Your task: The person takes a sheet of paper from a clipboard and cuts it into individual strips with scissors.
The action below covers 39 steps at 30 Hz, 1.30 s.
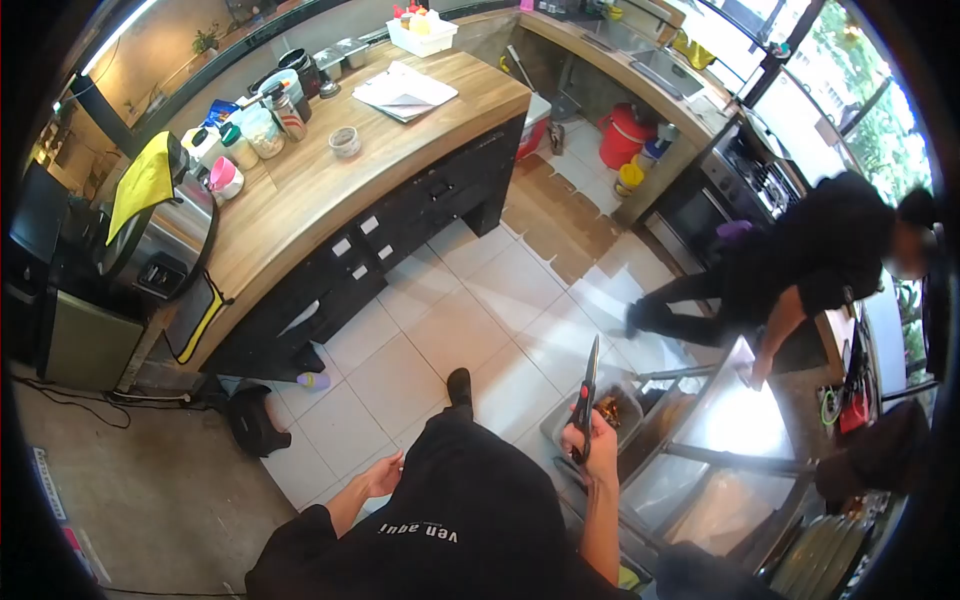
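Observation:
My right hand is wrapped round the handles of a pair of scissors with dark and red grips, blades pointing up. It is held over a grey bin with brownish contents, beside a metal rack. My left hand hangs low by the black apron, its fingers loosely curled and partly turned away; I see nothing in it.
Another person in black leans over the metal rack at right. A curved wooden counter holds jars, papers and a small tub. Beyond are a red bucket and an oven. A black object lies on the floor.

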### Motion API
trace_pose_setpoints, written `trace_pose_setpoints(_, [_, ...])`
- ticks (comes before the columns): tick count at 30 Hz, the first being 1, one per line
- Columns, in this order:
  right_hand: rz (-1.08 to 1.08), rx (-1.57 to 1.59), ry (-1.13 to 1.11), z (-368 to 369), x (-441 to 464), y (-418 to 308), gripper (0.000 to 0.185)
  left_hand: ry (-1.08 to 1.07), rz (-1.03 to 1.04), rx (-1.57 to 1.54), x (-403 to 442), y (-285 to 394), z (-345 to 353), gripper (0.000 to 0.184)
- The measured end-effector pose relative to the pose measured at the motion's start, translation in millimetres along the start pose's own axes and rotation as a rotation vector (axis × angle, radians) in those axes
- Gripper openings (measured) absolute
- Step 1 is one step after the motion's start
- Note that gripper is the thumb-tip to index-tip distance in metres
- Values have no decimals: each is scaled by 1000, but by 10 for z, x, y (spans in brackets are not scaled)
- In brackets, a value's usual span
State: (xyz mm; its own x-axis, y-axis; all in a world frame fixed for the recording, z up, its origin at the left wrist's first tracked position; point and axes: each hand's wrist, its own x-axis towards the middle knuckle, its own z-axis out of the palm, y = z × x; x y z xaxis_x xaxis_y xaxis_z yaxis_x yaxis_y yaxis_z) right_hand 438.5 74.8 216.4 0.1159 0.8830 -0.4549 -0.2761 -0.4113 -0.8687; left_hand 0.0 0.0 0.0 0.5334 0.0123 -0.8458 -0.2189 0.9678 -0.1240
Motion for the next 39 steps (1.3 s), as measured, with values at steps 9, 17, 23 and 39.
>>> trace_pose_setpoints(9, [226,-78,-320,1383,1548,-230,41,53,574,-220,-7,1663,545,59])
trace_pose_setpoints(17, [414,-297,-835,1783,2780,-440,53,-401,701,-371,44,2626,1182,53])
trace_pose_setpoints(23, [467,-669,-1225,1858,3925,-1085,52,118,526,-95,115,2568,1679,31])
trace_pose_setpoints(39, [982,-686,-1354,1937,5650,-1753,57,398,795,-371,816,3973,2952,23])
